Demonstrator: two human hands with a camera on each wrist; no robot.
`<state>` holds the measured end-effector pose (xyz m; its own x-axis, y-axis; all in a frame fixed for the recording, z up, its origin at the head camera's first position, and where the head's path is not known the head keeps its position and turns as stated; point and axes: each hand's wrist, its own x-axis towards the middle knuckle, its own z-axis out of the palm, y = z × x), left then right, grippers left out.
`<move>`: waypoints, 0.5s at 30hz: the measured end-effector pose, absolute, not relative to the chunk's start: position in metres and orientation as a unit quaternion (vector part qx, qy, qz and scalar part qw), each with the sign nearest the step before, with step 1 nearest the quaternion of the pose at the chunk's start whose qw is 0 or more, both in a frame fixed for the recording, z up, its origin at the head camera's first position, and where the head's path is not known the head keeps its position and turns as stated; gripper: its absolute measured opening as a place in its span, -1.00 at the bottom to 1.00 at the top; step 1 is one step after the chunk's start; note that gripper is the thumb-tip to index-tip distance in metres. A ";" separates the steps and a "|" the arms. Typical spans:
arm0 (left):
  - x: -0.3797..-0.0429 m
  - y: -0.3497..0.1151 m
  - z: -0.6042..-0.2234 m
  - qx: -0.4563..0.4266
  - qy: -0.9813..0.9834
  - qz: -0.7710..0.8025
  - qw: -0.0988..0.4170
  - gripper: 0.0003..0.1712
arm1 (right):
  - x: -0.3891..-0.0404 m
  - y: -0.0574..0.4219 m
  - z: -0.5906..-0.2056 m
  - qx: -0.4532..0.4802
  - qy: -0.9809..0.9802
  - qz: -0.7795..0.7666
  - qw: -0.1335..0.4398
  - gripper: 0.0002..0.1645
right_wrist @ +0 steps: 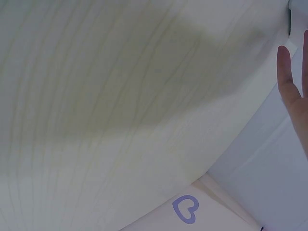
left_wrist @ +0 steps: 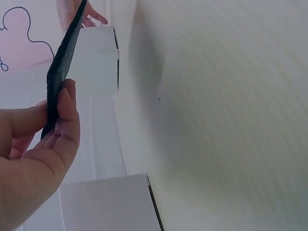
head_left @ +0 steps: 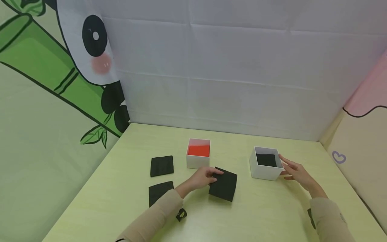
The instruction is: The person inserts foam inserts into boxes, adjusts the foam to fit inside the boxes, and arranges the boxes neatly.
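Note:
My left hand [head_left: 202, 178] pinches a thin black square sheet [head_left: 223, 185] by its left edge, thumb against fingers. The left wrist view shows that sheet [left_wrist: 63, 67] edge-on, raised over the table with a shadow beneath. My right hand [head_left: 297, 173] is at the right side of a white box [head_left: 266, 173], fingers extended and fingertips right at its wall. Inside this box lies black material [head_left: 266, 160]. In the right wrist view only some straight fingers of the right hand [right_wrist: 296, 103] show, at the right edge.
Another white box [head_left: 198, 162], holding something red [head_left: 198, 150], stands behind my left hand. Two more black squares lie on the left: one farther back [head_left: 162, 166], and a nearer black square [head_left: 158, 192] partly hidden by my sleeve. A printed cloth wall [head_left: 223, 67] closes off the table's back.

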<state>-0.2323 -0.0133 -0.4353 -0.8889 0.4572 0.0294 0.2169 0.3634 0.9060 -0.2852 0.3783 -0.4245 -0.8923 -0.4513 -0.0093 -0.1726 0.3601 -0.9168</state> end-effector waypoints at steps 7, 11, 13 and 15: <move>-0.238 -0.001 -0.434 0.181 0.803 0.555 0.120 -0.63 | -0.287 0.380 -0.424 -0.185 0.814 -0.533 0.136 -0.42; -0.240 0.006 -0.432 0.177 0.796 0.566 0.120 -0.63 | -0.287 0.380 -0.424 -0.177 0.816 -0.532 0.137 -0.41; -0.242 0.010 -0.431 0.177 0.794 0.569 0.118 -0.63 | -0.287 0.380 -0.424 -0.174 0.817 -0.531 0.138 -0.40; -0.244 0.013 -0.430 0.179 0.790 0.574 0.115 -0.63 | -0.287 0.380 -0.424 -0.171 0.818 -0.531 0.139 -0.40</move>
<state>-0.2445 0.0131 -0.4304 -0.9096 0.4148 0.0236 0.1506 0.2762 0.9492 -0.2867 0.3798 -0.4243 -0.9027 -0.4280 -0.0455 -0.1324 0.3767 -0.9168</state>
